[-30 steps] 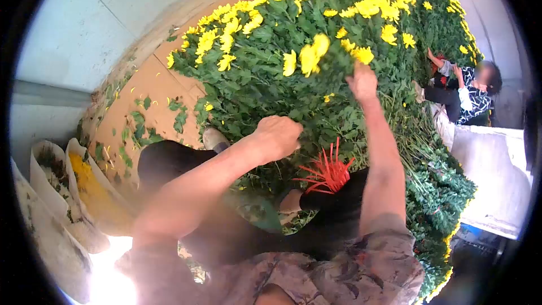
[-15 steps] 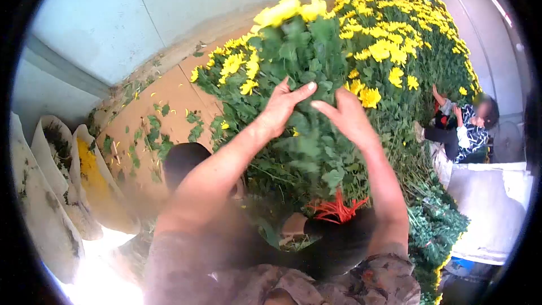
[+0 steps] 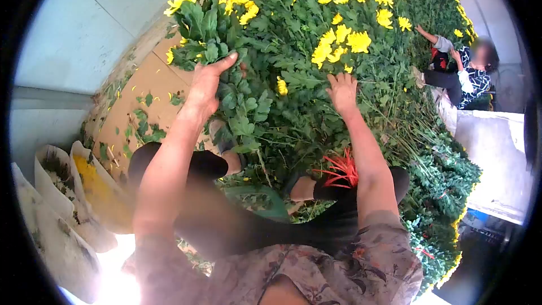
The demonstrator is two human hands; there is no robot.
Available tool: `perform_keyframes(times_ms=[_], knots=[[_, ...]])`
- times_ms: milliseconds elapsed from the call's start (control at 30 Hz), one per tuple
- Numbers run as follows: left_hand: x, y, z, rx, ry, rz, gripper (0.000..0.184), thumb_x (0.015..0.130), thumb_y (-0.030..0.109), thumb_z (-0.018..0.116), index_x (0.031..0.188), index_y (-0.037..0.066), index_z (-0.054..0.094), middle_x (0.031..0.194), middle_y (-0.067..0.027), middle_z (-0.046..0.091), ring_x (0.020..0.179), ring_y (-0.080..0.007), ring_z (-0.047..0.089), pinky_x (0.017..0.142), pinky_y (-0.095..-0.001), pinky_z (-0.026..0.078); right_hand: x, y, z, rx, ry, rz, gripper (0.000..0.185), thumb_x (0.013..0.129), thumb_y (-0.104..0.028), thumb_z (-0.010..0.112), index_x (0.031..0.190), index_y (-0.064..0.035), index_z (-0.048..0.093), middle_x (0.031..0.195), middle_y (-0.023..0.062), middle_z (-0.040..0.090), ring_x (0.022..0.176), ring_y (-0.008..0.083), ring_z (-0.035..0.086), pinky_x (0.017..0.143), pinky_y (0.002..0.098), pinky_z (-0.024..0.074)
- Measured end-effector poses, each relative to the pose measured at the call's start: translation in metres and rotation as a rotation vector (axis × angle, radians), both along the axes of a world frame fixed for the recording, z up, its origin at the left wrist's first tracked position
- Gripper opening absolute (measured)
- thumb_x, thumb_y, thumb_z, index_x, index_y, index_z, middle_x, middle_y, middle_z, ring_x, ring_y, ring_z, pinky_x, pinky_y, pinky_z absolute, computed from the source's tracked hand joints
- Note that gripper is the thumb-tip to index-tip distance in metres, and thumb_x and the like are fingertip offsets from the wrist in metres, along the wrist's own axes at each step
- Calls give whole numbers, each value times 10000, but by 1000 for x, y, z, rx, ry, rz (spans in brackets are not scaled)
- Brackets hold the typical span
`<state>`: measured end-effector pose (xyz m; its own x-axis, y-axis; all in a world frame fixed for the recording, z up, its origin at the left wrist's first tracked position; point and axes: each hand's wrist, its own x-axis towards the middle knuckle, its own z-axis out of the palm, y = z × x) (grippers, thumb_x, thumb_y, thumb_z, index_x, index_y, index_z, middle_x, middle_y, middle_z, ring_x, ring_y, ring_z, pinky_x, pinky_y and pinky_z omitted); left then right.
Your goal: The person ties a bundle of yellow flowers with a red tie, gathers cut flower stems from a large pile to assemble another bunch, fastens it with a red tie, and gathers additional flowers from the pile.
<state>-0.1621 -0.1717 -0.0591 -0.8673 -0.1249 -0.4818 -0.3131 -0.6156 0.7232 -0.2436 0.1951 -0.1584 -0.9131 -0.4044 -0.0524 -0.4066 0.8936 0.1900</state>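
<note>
My left hand [image 3: 208, 82] is closed around the leafy stems of a bunch of yellow chrysanthemums [image 3: 206, 28], held upright with the blooms at the top and the stems hanging below. To the right, my right hand [image 3: 342, 93] reaches onto the heap of chrysanthemums [image 3: 293, 45], its fingers stretched out over leaves and stems just below a cluster of yellow blooms [image 3: 340, 47]. Nothing shows in its grasp. A bundle of red ties [image 3: 341, 170] lies at my knee, under my right forearm.
Brown cardboard [image 3: 164, 79] with fallen leaves and petals lies at the left, beside a pale wall [image 3: 84, 28]. Open sacks [image 3: 93, 192] stand at lower left. Another person [image 3: 471, 73] sits at the far right, one hand at the heap, near a white-topped surface [image 3: 491, 141].
My left hand has carried the bunch to the left. My right hand has come away from it and moved onto the heap. The whole view has shifted somewhat.
</note>
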Motion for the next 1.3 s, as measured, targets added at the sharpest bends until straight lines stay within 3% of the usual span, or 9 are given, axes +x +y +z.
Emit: perform_keyframes(times_ms=[233,367,500,733,967,1000,1033,1133,1300], knots=[[-2,-14,-18,-16,-34,153,195,864,130,628,1019,16,598,834,-86,642,647,-206,619,578,-359,535,-4,-43,2,-171,70,265,386,760,-254,726,1088,-88,606,1162,101,510,1169,286,426,998,507,325],[8,-30,-33,0,-89,164,202,867,143,627,1027,22,598,846,-85,641,685,-212,630,616,-360,544,-16,-43,-29,-11,-152,108,341,800,-282,683,1062,-84,594,994,91,588,1000,274,532,861,412,451],[16,-29,-22,82,-128,87,259,875,201,622,1056,17,597,901,-89,655,766,-231,644,704,-389,553,-2,-140,44,-519,43,293,262,834,-251,648,949,-32,559,854,122,585,848,313,562,722,423,465],[20,-27,-12,274,-67,104,421,863,278,653,1174,8,562,1093,-88,636,925,-218,625,842,-378,512,17,-272,104,-1206,-315,67,244,933,-210,536,902,31,507,785,189,569,685,322,525,649,394,427],[31,-49,-14,160,-99,45,347,849,172,666,1126,-22,592,1054,-102,646,915,-209,622,816,-374,526,29,-273,57,-1564,-486,-61,312,904,-174,560,1153,11,524,1022,197,570,931,280,550,845,382,436],[33,-50,-7,161,-104,46,348,842,166,673,1124,-21,592,1051,-102,646,912,-209,623,820,-378,525,50,-221,-55,-788,-195,-7,487,877,-237,598,1270,8,447,1136,201,551,1035,335,528,896,432,427],[35,-53,-4,154,-110,50,349,835,160,679,1122,-19,592,1048,-102,647,910,-210,623,823,-383,524,54,-223,-45,-855,-237,-41,433,803,-55,615,1203,39,477,1154,220,568,1062,388,544,903,431,437],[35,-61,-18,153,-82,49,314,836,188,672,1097,23,611,1032,-78,642,920,-202,614,835,-384,512,105,-171,-129,-197,-815,-117,696,809,-241,654,1369,-23,304,1192,262,549,1080,431,534,890,466,455],[32,-70,-32,109,-45,171,280,856,228,643,1074,53,624,990,-48,643,903,-188,604,835,-354,494,100,-177,-100,-963,-558,-342,357,924,-179,529,1217,25,537,1143,197,618,1032,252,605,880,361,460]])
